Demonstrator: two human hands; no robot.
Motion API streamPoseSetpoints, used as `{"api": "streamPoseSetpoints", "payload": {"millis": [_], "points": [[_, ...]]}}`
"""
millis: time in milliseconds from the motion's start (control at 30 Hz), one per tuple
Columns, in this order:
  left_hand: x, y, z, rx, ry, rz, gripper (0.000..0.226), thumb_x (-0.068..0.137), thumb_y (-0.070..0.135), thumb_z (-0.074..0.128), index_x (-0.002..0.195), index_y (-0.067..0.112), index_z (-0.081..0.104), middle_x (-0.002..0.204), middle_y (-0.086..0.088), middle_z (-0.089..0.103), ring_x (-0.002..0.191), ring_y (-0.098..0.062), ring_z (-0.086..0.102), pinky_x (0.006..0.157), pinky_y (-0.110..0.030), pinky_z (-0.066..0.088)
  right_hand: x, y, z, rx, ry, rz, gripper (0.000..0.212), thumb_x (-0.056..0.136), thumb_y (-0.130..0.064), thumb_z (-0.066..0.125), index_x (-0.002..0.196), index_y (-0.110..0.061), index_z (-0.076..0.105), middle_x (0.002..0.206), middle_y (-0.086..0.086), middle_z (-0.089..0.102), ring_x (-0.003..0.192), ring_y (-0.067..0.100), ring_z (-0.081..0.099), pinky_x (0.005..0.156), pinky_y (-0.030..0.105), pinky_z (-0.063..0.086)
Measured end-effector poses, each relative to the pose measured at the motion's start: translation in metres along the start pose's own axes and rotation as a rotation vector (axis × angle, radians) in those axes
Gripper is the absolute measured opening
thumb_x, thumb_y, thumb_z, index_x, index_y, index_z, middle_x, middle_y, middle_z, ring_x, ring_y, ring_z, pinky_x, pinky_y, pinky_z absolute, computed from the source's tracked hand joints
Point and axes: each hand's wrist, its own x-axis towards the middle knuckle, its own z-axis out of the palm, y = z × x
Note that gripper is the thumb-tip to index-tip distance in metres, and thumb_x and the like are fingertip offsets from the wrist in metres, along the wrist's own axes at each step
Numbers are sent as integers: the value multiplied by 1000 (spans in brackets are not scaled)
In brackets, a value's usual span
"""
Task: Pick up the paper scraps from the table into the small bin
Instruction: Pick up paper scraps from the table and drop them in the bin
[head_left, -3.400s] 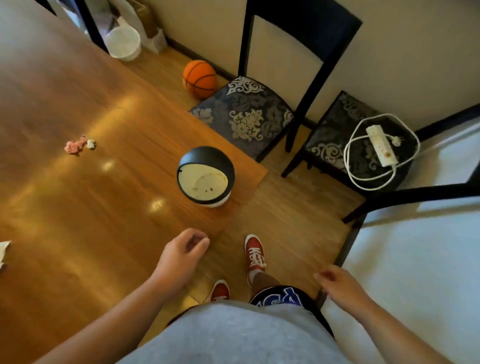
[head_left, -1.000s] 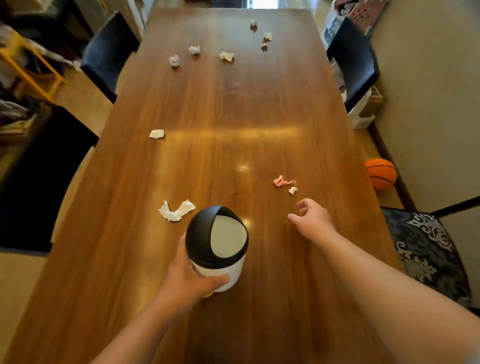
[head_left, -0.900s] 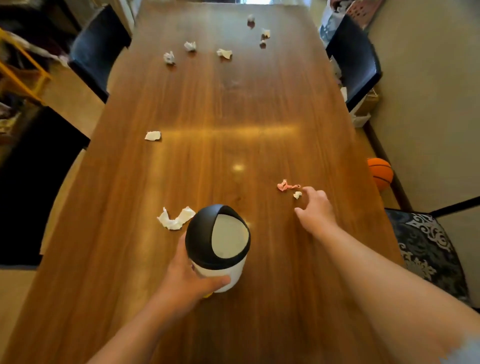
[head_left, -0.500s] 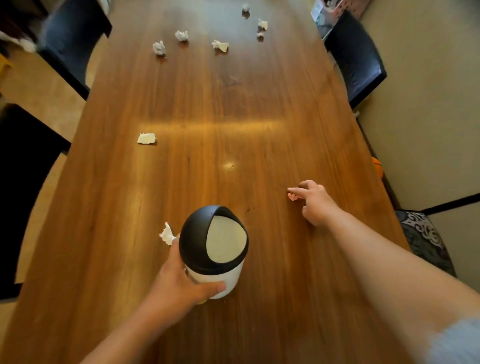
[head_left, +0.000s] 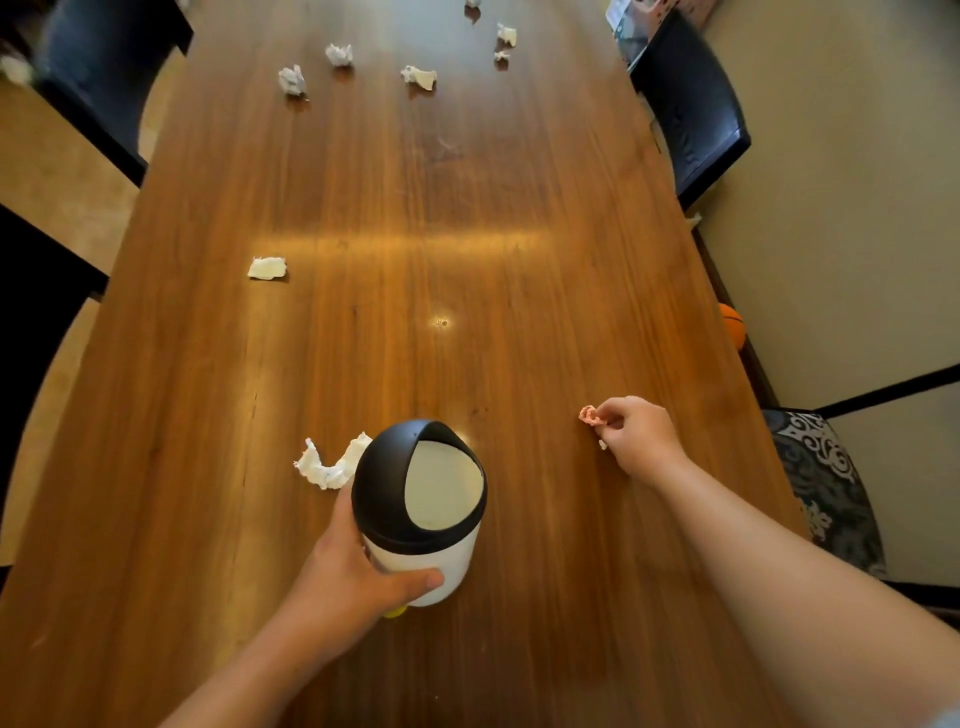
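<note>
A person stands at the near end of a long wooden table (head_left: 467, 208), looking down at both bare hands. The left hand (head_left: 343, 577) is wrapped around the white body of a small bin (head_left: 421, 509), thumb across its front, steadying it on the table. The bin has a black domed lid with a pale swing flap facing up.

To the right of the bin, the right hand (head_left: 636, 434) is curled, pinching a small pink paper scrap (head_left: 588, 414) between thumb and fingertips. A tiny white fleck (head_left: 602, 445) shows just under that hand; whether it is held or lying on the wood cannot be told.

A curled white scrap (head_left: 327, 465) lies just left of the bin, partly behind it. Another white scrap (head_left: 267, 268) lies farther off to the bin's upper left, and a scatter of crumpled scraps (head_left: 418, 77) sits well beyond the bin at the far end.

The step in hand appears to be the first pickup. Next, the pink scrap likely has to travel left to the bin and be pushed through the flap, then the nearby pieces gathered.
</note>
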Motion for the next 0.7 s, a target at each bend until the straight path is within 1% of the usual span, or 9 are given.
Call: {"api": "streamPoseSetpoints", "payload": {"millis": [100,233,333,400,433,500,600,667,700], "points": [[-9,-1,12,-23,-21,-23,115,34,66,96,126,78,29,124,40,56,110,20,54,72,-12,57,-30,-12,-12,327,25,55,5,91,-18,70,88,-19,74,84,1,72,81,23,68,61,26,50],[-22,8,31,-56,-46,-51,111,33,62,98,118,84,30,121,40,57,110,18,54,70,-12,56,-79,-44,-62,637,78,-23,8,90,-12,70,96,-13,75,92,4,73,90,22,70,77,36,60],[-29,17,48,-71,-34,-32,108,41,50,101,115,85,31,121,39,57,111,17,54,71,-13,58,-114,-72,-112,844,255,-175,13,88,-10,72,95,-20,75,89,-7,75,82,7,71,70,22,59],[-32,25,59,-79,-24,-18,109,45,46,100,120,82,30,122,38,57,113,14,55,76,-16,59,-134,-88,-129,956,366,-318,21,87,-5,72,93,-25,73,89,-12,76,80,3,70,68,14,57],[-33,29,65,-82,-19,-13,110,45,47,100,123,80,30,123,38,57,115,10,56,81,-20,59,-143,-96,-127,966,382,-373,26,87,-3,72,92,-28,73,89,-13,76,80,2,70,68,13,57],[-35,38,75,-80,-7,-1,111,43,54,100,124,79,28,123,39,56,116,9,56,88,-25,57,-155,-107,-107,892,314,-420,28,87,-3,71,93,-30,72,91,-10,75,85,4,71,72,18,58],[-38,48,88,-62,2,43,110,40,65,95,127,79,28,126,38,56,117,14,54,87,-25,58,-164,-105,-67,670,89,-404,17,87,-5,72,101,-15,75,98,-2,74,95,11,69,84,37,59],[-40,52,92,-60,17,52,114,40,66,94,131,75,28,127,37,56,119,12,54,89,-29,59,-162,-96,-66,647,91,-365,16,87,-9,73,102,-14,76,101,-1,74,101,15,67,88,43,57],[-41,53,93,-63,23,53,115,40,66,95,134,74,27,127,36,57,119,10,55,90,-31,59,-161,-93,-74,671,125,-374,16,88,-12,72,101,-19,76,100,-3,74,100,14,67,88,39,57]]}}
